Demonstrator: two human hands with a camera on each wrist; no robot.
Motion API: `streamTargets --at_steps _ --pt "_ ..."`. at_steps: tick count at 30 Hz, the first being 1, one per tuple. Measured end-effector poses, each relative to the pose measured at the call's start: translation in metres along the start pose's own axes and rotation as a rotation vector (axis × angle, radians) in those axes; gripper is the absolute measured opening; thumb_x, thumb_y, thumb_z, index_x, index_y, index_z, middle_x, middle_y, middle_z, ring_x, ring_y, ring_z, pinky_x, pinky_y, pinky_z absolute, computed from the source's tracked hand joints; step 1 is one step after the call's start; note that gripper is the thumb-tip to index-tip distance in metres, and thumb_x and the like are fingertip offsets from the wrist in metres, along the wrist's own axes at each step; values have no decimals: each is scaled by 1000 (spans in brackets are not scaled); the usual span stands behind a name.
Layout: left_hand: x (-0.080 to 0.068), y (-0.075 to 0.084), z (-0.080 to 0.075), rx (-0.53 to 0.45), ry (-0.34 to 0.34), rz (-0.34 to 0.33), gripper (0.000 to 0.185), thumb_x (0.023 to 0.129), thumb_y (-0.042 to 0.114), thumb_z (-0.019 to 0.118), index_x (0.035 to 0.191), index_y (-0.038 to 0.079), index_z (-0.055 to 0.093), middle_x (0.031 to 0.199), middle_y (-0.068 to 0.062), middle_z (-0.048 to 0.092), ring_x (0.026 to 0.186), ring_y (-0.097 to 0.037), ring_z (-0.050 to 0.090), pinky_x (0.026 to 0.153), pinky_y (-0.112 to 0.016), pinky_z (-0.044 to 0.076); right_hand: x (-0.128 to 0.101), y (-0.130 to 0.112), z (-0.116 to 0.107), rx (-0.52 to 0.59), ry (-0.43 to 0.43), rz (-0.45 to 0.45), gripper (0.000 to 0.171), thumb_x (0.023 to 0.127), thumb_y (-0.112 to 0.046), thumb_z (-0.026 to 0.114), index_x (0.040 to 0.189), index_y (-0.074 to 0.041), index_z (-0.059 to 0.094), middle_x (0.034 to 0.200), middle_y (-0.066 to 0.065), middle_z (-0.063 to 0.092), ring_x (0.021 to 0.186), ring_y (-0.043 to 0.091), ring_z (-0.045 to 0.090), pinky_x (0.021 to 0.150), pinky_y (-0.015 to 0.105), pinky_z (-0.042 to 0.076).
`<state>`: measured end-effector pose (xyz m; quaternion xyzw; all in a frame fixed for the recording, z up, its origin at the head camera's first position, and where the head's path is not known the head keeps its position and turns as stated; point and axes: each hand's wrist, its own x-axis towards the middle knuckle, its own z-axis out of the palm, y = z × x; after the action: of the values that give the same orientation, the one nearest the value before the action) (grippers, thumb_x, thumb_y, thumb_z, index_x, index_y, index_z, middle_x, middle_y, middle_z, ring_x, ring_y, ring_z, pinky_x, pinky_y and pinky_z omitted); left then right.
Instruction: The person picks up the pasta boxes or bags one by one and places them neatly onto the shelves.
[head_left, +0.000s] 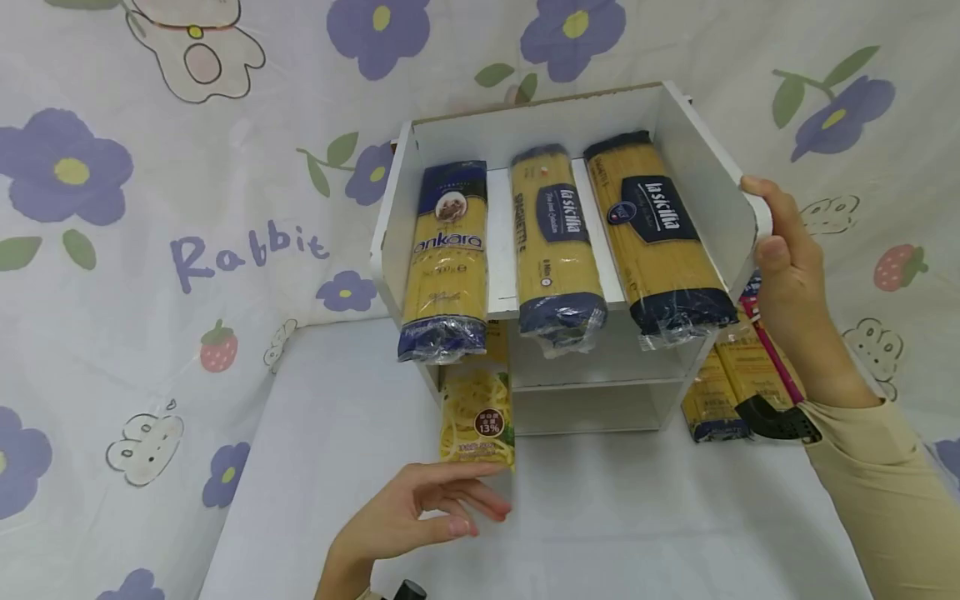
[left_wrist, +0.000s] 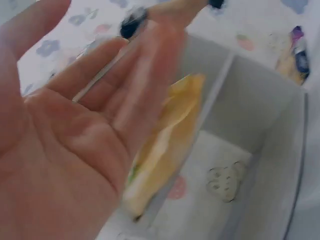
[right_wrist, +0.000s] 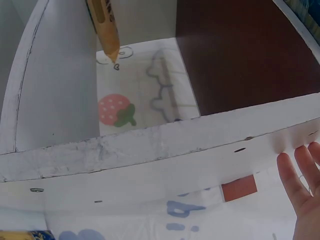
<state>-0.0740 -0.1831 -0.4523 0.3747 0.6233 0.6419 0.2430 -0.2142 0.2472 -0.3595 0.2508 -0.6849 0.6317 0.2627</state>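
Note:
A white shelf unit (head_left: 667, 358) holds three spaghetti packs on its top level: an Ankara pack (head_left: 448, 279) at left, a La Sicilia pack (head_left: 534, 258) in the middle and a dark-banded La Sicilia pack (head_left: 637, 254) at right. Below the Ankara pack, a yellow noodle pack (head_left: 471, 404) sticks out of the lower left compartment, its upper part hidden. My left hand (head_left: 420, 512) is just under it, fingers extended, the index finger along its bottom edge. With my right hand (head_left: 795, 283) I grip the front edge of the shelf's right side panel.
More pasta packs (head_left: 738, 375) lie on the table to the right of the shelf, partly behind my right arm. The white tabletop (head_left: 600, 508) stretches in front of the shelf. A patterned cloth (head_left: 247, 150) hangs behind it.

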Motion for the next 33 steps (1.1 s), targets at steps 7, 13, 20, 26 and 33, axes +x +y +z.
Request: streamTargets --at_steps 7,13,20,26,33 --pt "16 -11 13 54 13 -26 49 100 9 57 147 7 44 144 -20 55 133 -26 55 111 -36 46 -4 -2 3 -47 -13 36 73 93 -58 57 144 -9 41 132 3 56 103 16 56 78 13 54" --pt "22 -14 10 30 36 -33 45 100 10 56 144 4 47 145 -19 54 135 -22 54 112 -31 44 -3 -5 3 -85 -5 33 70 95 -57 54 145 -10 42 137 3 54 107 16 54 81 14 53" --pt "27 -20 3 10 72 -19 46 100 9 57 144 -1 45 144 -24 53 135 -23 54 112 -32 44 -3 -4 3 -74 -5 18 68 96 -55 54 144 -9 42 134 1 56 104 14 56 80 14 53" --pt "31 -22 -4 29 100 0 43 100 7 56 142 1 48 144 -24 52 135 -18 54 113 -38 43 -2 -4 2 -119 -9 39 62 99 -51 51 144 -10 41 137 -2 54 108 13 55 83 12 51" --pt "36 -23 -8 10 118 -13 42 101 9 54 142 0 49 144 -25 52 133 -14 55 112 -30 44 -1 -6 1 -142 -10 40 64 98 -54 50 145 -12 41 139 -1 54 109 14 56 83 11 51"
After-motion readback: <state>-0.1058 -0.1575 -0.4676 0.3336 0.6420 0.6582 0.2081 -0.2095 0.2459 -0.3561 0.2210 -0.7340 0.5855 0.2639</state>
